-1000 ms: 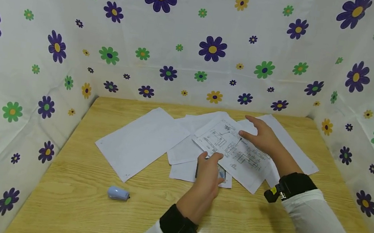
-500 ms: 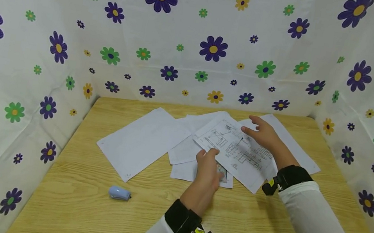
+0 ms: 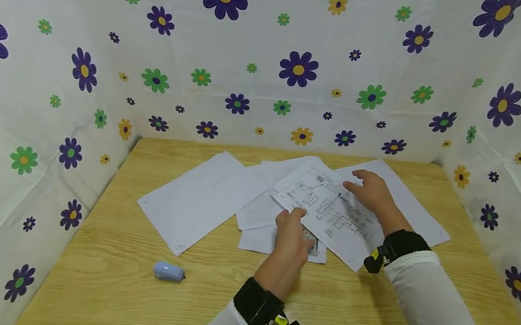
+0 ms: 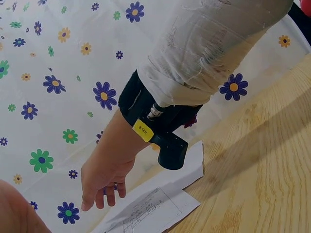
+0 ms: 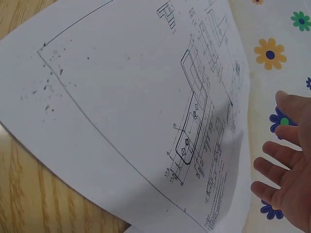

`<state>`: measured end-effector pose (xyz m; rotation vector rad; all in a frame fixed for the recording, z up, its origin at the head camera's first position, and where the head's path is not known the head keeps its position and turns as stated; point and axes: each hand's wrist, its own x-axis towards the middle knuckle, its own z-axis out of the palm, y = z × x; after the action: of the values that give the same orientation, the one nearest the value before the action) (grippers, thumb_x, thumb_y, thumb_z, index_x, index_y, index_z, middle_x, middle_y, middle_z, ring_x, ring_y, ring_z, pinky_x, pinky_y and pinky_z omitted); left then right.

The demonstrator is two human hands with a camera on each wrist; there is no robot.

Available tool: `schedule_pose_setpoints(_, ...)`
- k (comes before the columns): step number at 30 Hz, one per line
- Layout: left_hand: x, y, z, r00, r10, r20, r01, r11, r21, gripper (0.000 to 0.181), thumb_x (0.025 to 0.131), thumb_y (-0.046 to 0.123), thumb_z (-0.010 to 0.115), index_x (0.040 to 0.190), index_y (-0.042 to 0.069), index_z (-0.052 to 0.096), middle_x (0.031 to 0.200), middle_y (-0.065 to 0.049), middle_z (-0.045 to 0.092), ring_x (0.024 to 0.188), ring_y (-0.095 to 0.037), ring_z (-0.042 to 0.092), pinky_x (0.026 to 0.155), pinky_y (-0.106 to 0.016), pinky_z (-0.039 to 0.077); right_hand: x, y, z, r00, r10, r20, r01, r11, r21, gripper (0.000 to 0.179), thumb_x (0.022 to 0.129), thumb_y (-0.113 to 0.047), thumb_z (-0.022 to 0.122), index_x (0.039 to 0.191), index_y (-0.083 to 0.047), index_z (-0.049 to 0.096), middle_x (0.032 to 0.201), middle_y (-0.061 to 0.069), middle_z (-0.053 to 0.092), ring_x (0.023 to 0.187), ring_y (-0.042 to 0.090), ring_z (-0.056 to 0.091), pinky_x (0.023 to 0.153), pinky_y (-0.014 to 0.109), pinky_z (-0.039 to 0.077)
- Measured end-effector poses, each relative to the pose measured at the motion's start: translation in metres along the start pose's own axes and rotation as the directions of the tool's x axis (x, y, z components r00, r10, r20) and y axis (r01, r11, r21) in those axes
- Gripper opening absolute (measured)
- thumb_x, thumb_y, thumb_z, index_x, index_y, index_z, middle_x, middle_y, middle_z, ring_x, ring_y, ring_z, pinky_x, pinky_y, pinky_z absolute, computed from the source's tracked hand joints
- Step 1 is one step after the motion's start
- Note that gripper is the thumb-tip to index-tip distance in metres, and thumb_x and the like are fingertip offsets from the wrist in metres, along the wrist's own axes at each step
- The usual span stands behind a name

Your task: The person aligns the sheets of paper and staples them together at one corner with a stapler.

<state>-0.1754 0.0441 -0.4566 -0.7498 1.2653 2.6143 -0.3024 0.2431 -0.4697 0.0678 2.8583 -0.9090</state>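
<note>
printed sheet (image 3: 335,213) atop loose papers (image 3: 259,212) on table (image 3: 114,297) | left hand (image 3: 291,240) by its edge: can't tell grip | right hand (image 3: 375,195): fingers (image 5: 282,154) spread, empty | risk: sliding printed sheet could drag overlapped papers along

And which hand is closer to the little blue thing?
Left. The left hand is beyond and right of the little blue thing; the right hand is farther off that way.

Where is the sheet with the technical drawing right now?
In the head view, the drawing sheet is just right of the image centre, between the left hand and the right hand, overlapping other papers.
</note>
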Motion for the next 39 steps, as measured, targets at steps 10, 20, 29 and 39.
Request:
schedule_pose_setpoints(10, 0.001, -0.001, 0.000, 0.999, -0.010, 0.031, 0.010, 1.000, -0.006, 0.073, 0.098, 0.013, 0.053, 0.159, 0.003, 0.014, 0.157, -0.019, 0.032, 0.150, -0.041, 0.026, 0.112, -0.080, 0.014, 0.005, 0.008, 0.004, 0.997, 0.048, 0.068, -0.048, 0.999, 0.002, 0.065, 0.104, -0.038, 0.057, 0.155, -0.004, 0.039, 0.158, 0.025, 0.040, 0.145, 0.048, 0.037, 0.116, 0.061, 0.034)
schedule_pose_setpoints(20, 0.003, -0.001, -0.002, 0.995, -0.039, 0.090, 0.042, 0.999, -0.028, 0.069, 0.100, 0.013, 0.049, 0.160, 0.004, 0.015, 0.156, -0.022, 0.040, 0.152, -0.043, 0.022, 0.115, -0.075, 0.018, 0.005, 0.006, 0.011, 0.990, 0.073, 0.121, -0.072, 0.997, -0.015, 0.065, 0.105, -0.035, 0.055, 0.157, -0.002, 0.034, 0.157, 0.027, 0.040, 0.144, 0.047, 0.039, 0.115, 0.060, 0.035)
schedule_pose_setpoints(29, 0.005, 0.002, 0.000, 0.992, -0.052, 0.113, 0.054, 0.998, -0.010, 0.063, 0.102, 0.013, 0.048, 0.159, 0.003, 0.023, 0.157, -0.021, 0.039, 0.152, -0.040, 0.024, 0.115, -0.075, 0.019, 0.007, 0.008, 0.008, 0.995, 0.049, 0.083, -0.046, 0.998, -0.031, 0.060, 0.105, -0.033, 0.055, 0.155, -0.003, 0.039, 0.148, 0.028, 0.049, 0.134, 0.046, 0.049, 0.110, 0.060, 0.041)
schedule_pose_setpoints(39, 0.006, -0.001, -0.003, 0.991, -0.064, 0.121, 0.063, 0.998, 0.017, 0.045, 0.100, 0.014, 0.050, 0.143, 0.002, 0.052, 0.155, -0.024, 0.040, 0.145, -0.037, 0.039, 0.118, -0.068, 0.020, 0.005, 0.009, 0.006, 1.000, 0.001, 0.008, -0.002, 0.999, 0.052, 0.042, 0.108, -0.025, 0.051, 0.141, 0.001, 0.053, 0.139, 0.027, 0.055, 0.124, 0.042, 0.053, 0.108, 0.056, 0.045)
